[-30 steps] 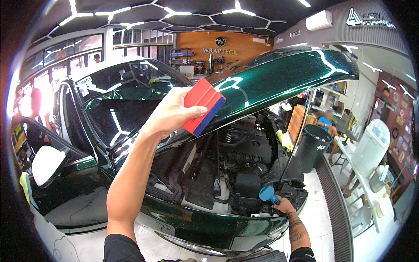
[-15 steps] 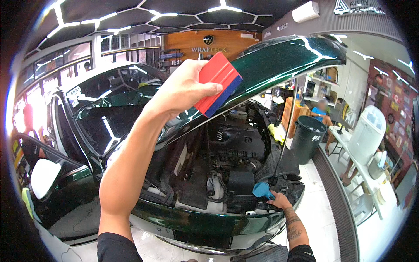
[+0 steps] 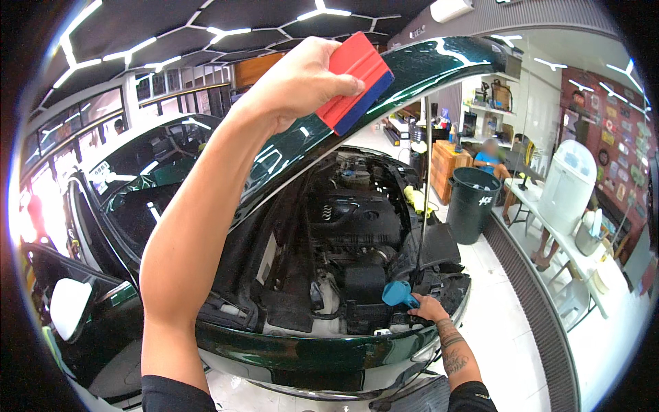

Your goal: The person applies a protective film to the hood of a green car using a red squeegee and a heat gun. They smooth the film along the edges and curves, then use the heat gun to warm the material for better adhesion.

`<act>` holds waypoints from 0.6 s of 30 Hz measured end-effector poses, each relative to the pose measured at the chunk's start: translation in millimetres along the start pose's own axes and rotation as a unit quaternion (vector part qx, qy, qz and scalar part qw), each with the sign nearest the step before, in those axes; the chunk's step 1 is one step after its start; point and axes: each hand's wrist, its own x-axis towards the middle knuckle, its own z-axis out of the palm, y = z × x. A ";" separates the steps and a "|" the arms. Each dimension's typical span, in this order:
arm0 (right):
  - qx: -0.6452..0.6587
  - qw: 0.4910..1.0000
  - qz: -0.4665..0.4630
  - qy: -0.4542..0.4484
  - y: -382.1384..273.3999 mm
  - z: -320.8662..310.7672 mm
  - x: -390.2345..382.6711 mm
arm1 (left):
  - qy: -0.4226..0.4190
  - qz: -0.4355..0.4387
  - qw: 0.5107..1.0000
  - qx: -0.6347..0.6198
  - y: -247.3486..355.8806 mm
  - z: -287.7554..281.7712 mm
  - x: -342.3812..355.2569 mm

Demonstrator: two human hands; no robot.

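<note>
My raised left hand (image 3: 302, 77) pinches a red squeegee (image 3: 355, 69) with a dark blue edge, thumb on its near face. The squeegee is in front of the underside edge of the raised dark green car hood (image 3: 439, 65); whether it touches the hood, I cannot tell. Low on the right, my right hand (image 3: 430, 308) is wrapped round the handle of a blue tool (image 3: 396, 294), which looks like a heat gun. That tool is over the front corner of the open engine bay (image 3: 357, 223), its handle mostly hidden by my fingers.
A thin prop rod (image 3: 423, 185) stands under the hood on the right. Beyond it are a black bin (image 3: 473, 199), a wooden box (image 3: 449, 172) and a seated person (image 3: 491, 161). A white table (image 3: 549, 226) runs along the right. The car's white mirror (image 3: 70, 309) juts out left.
My left hand with the squeegee has moved up and to the right along the hood. The view has shifted a little. My right hand keeps its hold on the blue heat gun, nearly still.
</note>
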 end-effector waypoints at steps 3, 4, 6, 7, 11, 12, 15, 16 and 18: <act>-0.006 1.000 0.017 -0.015 -1.8 -0.5 1.1 | 0.002 0.014 1.000 0.027 6.7 10.6 17.5; -0.004 1.000 0.021 -0.019 -4.0 -2.0 0.7 | 0.002 0.017 0.999 0.037 8.2 14.2 22.9; 0.001 0.999 0.028 -0.024 -8.4 -4.1 0.5 | 0.004 0.043 0.998 0.047 10.9 20.7 34.6; 0.002 0.999 0.025 -0.026 -10.8 -5.3 1.1 | 0.006 0.055 0.997 0.053 12.3 24.3 39.8; 0.000 0.999 0.033 -0.020 -8.1 -6.0 -2.3 | -0.008 0.063 0.991 0.117 24.3 37.1 56.6; -0.002 0.999 0.030 -0.018 -7.8 -3.8 -1.2 | -0.003 0.068 0.989 0.130 24.9 40.1 60.9; -0.013 0.999 0.035 -0.024 -5.7 -2.1 0.6 | -0.013 0.103 0.974 0.199 29.7 46.2 74.1; -0.013 0.999 0.033 -0.022 -4.4 -1.0 0.3 | -0.026 0.112 0.969 0.217 32.7 47.2 79.7; -0.013 0.999 0.030 -0.017 -1.8 0.3 -1.0 | -0.041 0.121 0.964 0.233 44.3 53.9 84.5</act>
